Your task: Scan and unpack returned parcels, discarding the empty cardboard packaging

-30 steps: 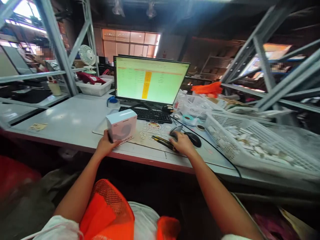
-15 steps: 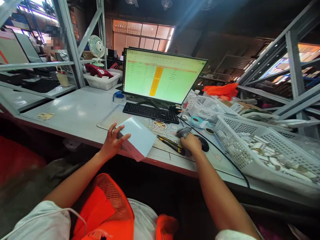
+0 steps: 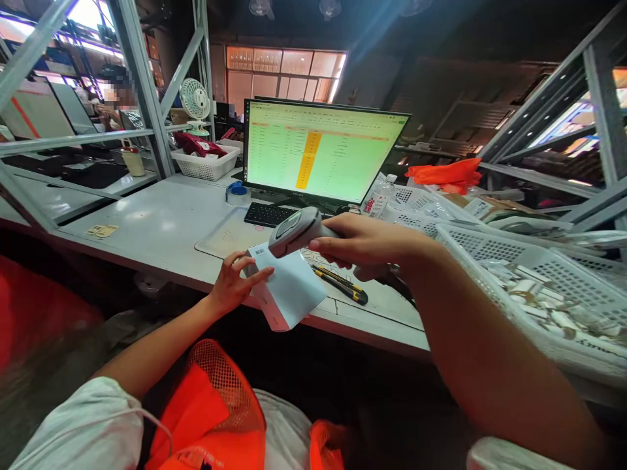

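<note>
My left hand [image 3: 235, 284] grips a white box [image 3: 296, 287] by its left end, tilted at the front edge of the desk. A small barcode label [image 3: 259, 251] shows on the box near my fingers. Wrapped round the handle of a grey barcode scanner [image 3: 296, 230], my right hand [image 3: 357, 241] keeps it just above the box, its head pointing down and left. Two yellow-and-black utility knives [image 3: 343, 285] lie on the desk mat beside the box. Part of the keyboard [image 3: 268, 214] is hidden behind the scanner.
A monitor [image 3: 323, 153] with a spreadsheet stands behind the keyboard. On the right, a white basket [image 3: 470, 294] holds many small pieces. Another white basket [image 3: 206, 164] with red items sits at the back left, near blue tape [image 3: 237, 190]. A person [image 3: 117, 98] is beyond the metal frame.
My right hand has lifted the scanner from the desk and brought it left over the box. The box has shifted slightly right and down, and its barcode label now shows.
</note>
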Action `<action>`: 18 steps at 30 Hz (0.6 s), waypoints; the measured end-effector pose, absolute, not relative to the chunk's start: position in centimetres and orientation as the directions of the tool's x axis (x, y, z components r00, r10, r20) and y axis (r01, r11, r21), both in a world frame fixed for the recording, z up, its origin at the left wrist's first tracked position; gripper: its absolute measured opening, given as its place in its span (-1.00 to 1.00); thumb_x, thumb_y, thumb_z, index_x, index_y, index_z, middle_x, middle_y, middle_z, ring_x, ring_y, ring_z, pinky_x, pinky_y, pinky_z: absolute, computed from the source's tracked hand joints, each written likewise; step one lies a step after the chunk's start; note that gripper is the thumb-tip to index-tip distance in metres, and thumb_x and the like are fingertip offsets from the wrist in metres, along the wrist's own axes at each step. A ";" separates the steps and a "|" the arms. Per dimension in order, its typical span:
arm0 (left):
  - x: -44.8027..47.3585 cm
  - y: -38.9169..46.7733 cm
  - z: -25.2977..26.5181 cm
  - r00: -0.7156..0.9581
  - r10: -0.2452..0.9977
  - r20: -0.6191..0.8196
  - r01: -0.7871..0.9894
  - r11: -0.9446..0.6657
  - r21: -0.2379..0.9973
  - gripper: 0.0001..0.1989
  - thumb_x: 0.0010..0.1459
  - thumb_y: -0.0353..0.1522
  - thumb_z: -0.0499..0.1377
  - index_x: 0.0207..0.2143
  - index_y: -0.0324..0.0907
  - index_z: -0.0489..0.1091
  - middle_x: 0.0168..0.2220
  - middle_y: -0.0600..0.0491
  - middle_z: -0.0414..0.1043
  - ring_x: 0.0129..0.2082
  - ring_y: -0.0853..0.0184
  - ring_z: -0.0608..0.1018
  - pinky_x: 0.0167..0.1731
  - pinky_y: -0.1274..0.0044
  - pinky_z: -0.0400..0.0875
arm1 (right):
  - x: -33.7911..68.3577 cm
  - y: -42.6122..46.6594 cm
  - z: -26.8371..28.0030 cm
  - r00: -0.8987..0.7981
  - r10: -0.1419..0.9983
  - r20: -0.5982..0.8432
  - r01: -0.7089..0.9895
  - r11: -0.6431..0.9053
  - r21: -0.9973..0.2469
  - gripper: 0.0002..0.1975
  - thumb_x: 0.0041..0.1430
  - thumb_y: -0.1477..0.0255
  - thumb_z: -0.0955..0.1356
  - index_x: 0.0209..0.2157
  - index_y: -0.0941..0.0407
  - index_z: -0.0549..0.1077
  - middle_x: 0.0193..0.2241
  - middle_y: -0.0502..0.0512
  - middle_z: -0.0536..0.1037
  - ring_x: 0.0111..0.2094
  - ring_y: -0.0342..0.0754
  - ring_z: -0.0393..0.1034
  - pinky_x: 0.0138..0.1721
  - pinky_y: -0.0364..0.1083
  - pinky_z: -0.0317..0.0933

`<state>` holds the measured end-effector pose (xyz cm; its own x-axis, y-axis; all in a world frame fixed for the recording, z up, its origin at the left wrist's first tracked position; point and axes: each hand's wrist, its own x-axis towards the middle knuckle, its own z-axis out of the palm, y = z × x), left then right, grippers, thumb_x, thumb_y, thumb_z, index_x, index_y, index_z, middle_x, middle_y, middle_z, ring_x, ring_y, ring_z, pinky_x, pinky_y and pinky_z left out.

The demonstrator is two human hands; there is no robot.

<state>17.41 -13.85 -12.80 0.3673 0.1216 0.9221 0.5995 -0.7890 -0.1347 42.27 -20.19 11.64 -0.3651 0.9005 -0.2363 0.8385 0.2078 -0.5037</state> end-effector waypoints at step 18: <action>13.3 -9.5 -15.1 0.150 0.683 0.715 0.612 -0.632 0.475 -0.42 0.02 -0.43 0.28 0.14 -0.11 0.30 0.10 -0.15 0.35 0.12 0.01 0.42 0.12 0.16 0.39 | 55.0 -15.5 -6.8 0.447 0.889 0.101 0.894 -0.447 -0.021 -0.56 0.38 0.22 0.26 0.07 0.28 0.39 -0.04 0.43 0.56 0.02 0.27 0.49 -0.06 0.07 0.33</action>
<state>13.26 -9.53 -15.06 0.1497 0.6826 0.7153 0.6122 -0.6321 0.4751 55.02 -15.51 -6.85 0.4467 0.8890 0.1010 0.8943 -0.4470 -0.0205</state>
